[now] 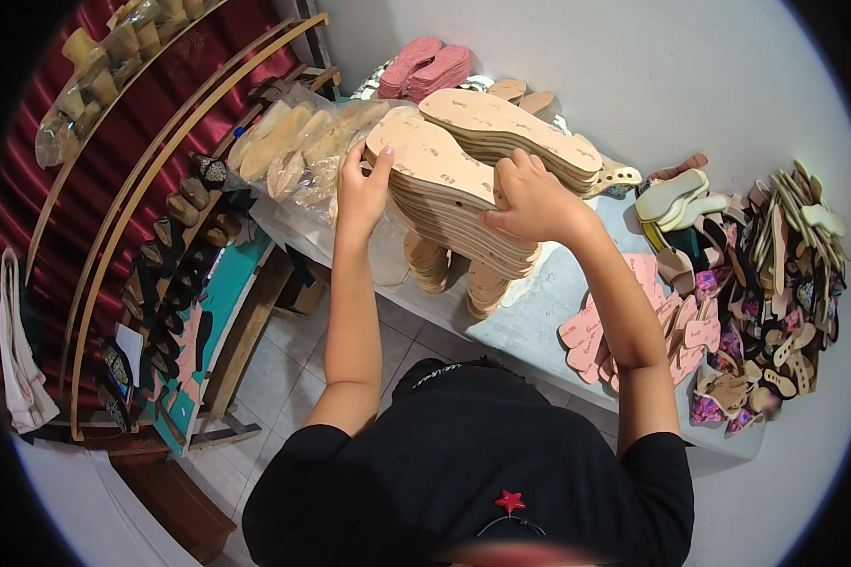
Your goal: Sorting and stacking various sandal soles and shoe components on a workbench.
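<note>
In front of me on the table stands a tall stack of beige shoe insoles point(435, 159), toe ends to the left. My left hand point(361, 194) grips its left end, thumb on the top insole and fingers against the side. At the right end my right hand point(537, 201) is closed on the stack's edge, knuckles up; its fingertips are partly hidden. A second stack of beige insoles point(511, 123) lies just behind, touching or nearly touching the first. Two bundles of insoles point(487, 286) show beneath the front stack, at the table's near side.
Plastic-wrapped soles point(303, 142) lie to the left, pink insoles point(425, 66) at the back. Printed pink pieces point(591, 340) and a heap of sandal parts point(775, 255) cover the table's right. Shelves with shoe lasts point(165, 236) stand left. The table's edge point(425, 309) is close to me.
</note>
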### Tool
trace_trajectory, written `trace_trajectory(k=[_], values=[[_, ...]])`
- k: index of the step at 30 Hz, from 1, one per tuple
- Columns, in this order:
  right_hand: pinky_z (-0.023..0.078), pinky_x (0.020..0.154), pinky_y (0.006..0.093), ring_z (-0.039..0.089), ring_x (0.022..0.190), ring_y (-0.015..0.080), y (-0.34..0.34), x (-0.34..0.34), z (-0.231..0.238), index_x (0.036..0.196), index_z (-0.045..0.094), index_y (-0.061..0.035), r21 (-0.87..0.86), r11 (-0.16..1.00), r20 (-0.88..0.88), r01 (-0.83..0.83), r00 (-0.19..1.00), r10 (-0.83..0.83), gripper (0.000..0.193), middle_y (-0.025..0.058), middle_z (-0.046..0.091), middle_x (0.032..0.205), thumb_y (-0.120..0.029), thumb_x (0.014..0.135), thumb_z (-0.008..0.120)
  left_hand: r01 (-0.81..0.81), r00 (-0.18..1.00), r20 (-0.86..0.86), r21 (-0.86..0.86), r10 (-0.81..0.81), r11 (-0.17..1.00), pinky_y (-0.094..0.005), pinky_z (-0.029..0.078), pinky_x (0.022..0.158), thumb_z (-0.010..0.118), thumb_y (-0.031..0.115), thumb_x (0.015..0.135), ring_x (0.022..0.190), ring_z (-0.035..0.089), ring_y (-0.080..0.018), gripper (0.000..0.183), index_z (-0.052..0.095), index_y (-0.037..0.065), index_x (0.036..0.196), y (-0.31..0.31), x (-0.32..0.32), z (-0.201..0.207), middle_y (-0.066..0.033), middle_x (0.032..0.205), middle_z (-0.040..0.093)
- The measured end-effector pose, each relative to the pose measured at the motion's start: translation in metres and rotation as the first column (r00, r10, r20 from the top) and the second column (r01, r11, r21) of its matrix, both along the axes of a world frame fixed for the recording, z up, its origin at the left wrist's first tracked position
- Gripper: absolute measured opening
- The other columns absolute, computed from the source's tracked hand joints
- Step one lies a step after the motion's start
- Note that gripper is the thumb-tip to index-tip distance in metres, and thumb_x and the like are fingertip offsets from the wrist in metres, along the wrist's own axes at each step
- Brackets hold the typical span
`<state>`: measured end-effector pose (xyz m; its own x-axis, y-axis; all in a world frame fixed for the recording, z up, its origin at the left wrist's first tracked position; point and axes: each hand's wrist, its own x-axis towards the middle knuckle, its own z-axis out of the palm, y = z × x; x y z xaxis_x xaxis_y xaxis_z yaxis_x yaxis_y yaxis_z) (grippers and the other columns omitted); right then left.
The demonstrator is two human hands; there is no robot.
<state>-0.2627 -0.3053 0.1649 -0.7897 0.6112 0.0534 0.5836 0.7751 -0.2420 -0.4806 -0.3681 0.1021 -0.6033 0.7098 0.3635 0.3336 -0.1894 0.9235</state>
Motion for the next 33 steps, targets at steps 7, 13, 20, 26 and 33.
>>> trace_trajectory(k=[7,13,20,26,33], values=[[0.039,0.083,0.0383,0.045,0.095,0.0313,-0.002,0.001,-0.002,0.082,0.047,-0.0002,-0.04,0.999,0.013,0.018,1.0,-0.018,0.044,0.017,0.045,0.093,-0.038,0.069,0.066,-0.074,0.996,-0.057,-0.101,0.068,0.992,-0.0356,0.033,0.093,0.06,0.032,0.079,0.102,0.046,-0.0272,0.049,0.053,-0.003,0.113,0.013,-0.015,-0.024,-0.0171,0.106,0.053],[0.04,0.083,0.0391,0.048,0.094,0.0323,-0.004,0.001,0.001,0.087,0.049,0.0009,-0.072,0.997,0.034,0.018,0.999,-0.016,0.053,0.018,0.048,0.093,-0.046,0.069,0.066,-0.138,0.982,-0.151,-0.153,0.115,0.979,-0.0386,0.026,0.098,0.059,0.035,0.08,0.11,0.039,-0.0298,0.052,0.049,0.002,0.118,0.008,0.0,-0.022,-0.0197,0.116,0.041],[0.041,0.082,0.0402,0.05,0.094,0.0321,-0.005,0.006,-0.004,0.096,0.05,0.002,0.045,0.998,-0.037,0.032,0.999,-0.031,0.061,0.0185,0.05,0.097,-0.05,0.068,0.064,0.041,0.994,0.103,0.0,-0.041,0.999,-0.0345,0.029,0.096,0.052,0.035,0.086,0.11,0.04,-0.0255,0.054,0.04,-0.003,0.123,0.008,0.003,-0.026,-0.0183,0.119,0.042],[0.041,0.084,0.0396,0.049,0.097,0.033,-0.011,0.011,0.001,0.105,0.05,0.002,0.033,0.999,-0.037,0.018,0.999,-0.017,0.066,0.0184,0.051,0.098,-0.05,0.068,0.064,0.065,0.979,0.192,0.036,-0.071,0.997,-0.0322,0.029,0.096,0.047,0.035,0.089,0.111,0.041,-0.0228,0.055,0.035,-0.003,0.126,0.001,0.008,-0.019,-0.0174,0.121,0.043],[0.04,0.083,0.0395,0.049,0.094,0.0323,-0.013,0.02,-0.005,0.109,0.049,0.001,0.136,0.99,-0.183,0.041,0.983,-0.015,0.064,0.0179,0.05,0.099,-0.046,0.069,0.065,0.082,0.959,0.271,0.006,-0.081,0.997,-0.0329,0.028,0.098,0.043,0.037,0.09,0.117,0.037,-0.0244,0.057,0.029,-0.002,0.13,0.0,0.006,-0.027,-0.0176,0.125,0.04]])
